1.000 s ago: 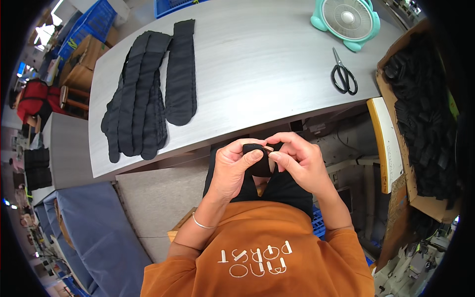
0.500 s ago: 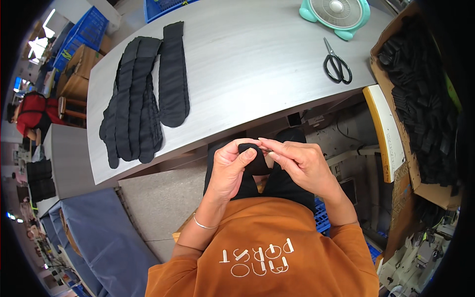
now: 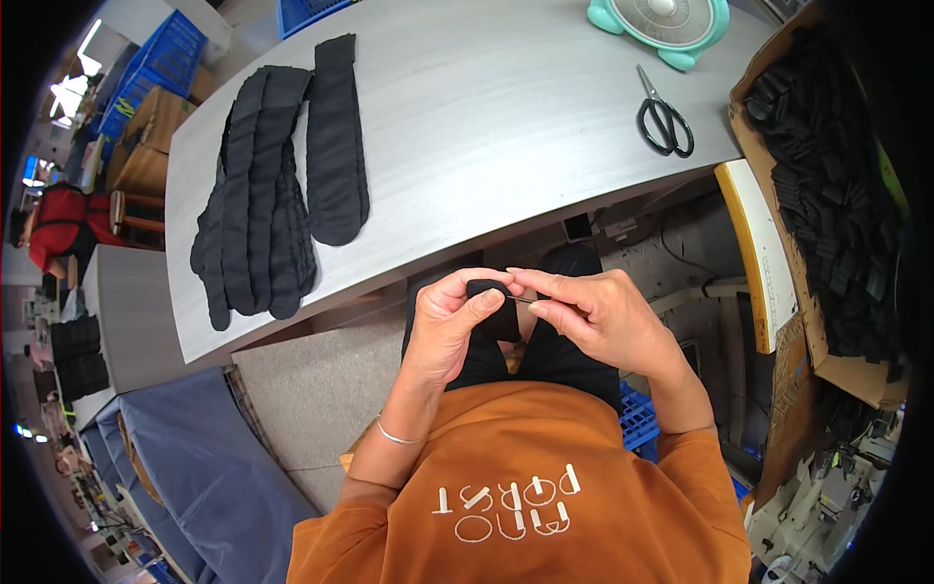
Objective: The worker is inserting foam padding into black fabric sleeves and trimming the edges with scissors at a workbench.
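Note:
My left hand point(image 3: 448, 316) is closed on a black fabric piece point(image 3: 484, 288), its thumb pressing on the folded end. Below the fingers the dark cloth hangs over my black trousers, so its lower outline is hard to make out. Between the thumb and fingers of my right hand point(image 3: 593, 311) is a thin metal tool point(image 3: 521, 300); its tip meets the cloth, and its exact kind cannot be made out. Both hands are close together over my lap, in front of the table edge.
On the grey table point(image 3: 467, 117) lie a stack of black fabric strips point(image 3: 255, 195), one separate strip point(image 3: 336, 146) and black-handled scissors point(image 3: 664, 122). A mint-green fan point(image 3: 671, 29) stands behind. At right, a cardboard box point(image 3: 876, 387) holds many small black pieces. Blue cloth point(image 3: 204, 467) drapes at lower left.
Both hands stay together at the cloth. The right hand's fingers have shifted slightly, and the thin metal tool shows more plainly between them. The whole view has moved a little.

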A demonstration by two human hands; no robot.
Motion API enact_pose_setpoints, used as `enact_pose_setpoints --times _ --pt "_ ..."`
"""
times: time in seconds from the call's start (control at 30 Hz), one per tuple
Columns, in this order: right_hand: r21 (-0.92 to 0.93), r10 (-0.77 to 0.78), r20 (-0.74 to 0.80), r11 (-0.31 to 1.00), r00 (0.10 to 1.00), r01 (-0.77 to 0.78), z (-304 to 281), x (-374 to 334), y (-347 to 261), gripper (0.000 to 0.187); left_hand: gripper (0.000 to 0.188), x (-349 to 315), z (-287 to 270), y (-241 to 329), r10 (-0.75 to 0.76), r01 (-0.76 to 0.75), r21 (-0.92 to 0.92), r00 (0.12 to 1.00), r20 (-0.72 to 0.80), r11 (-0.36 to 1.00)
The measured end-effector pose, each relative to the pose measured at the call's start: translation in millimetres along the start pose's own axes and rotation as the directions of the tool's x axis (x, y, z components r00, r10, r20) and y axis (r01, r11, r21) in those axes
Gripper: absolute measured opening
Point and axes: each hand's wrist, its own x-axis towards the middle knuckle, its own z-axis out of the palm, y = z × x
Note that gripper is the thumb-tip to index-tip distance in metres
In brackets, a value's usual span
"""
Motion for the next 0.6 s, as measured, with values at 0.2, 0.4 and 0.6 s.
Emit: enact_pose_setpoints --times 0.2,0.4,0.6 --pt "0.152 0.128 0.052 0.979 0.99 -0.134 11 0 2 0.051 0.02 -3 5 -1 0.022 -0.017 0.101 0.999 -0.049 0.995" --pt "0.827 0.417 0.183 0.425 0.89 -0.369 26 -9 8 0.049 0.022 -7 11 -8 0.013 -0.003 0.068 0.99 -0.137 0.998" --pt "0.814 0.409 0.026 0.521 0.912 -0.257 38 -9 12 0.047 0.021 -5 13 -3 0.019 -0.007 0.089 0.991 -0.136 0.996"
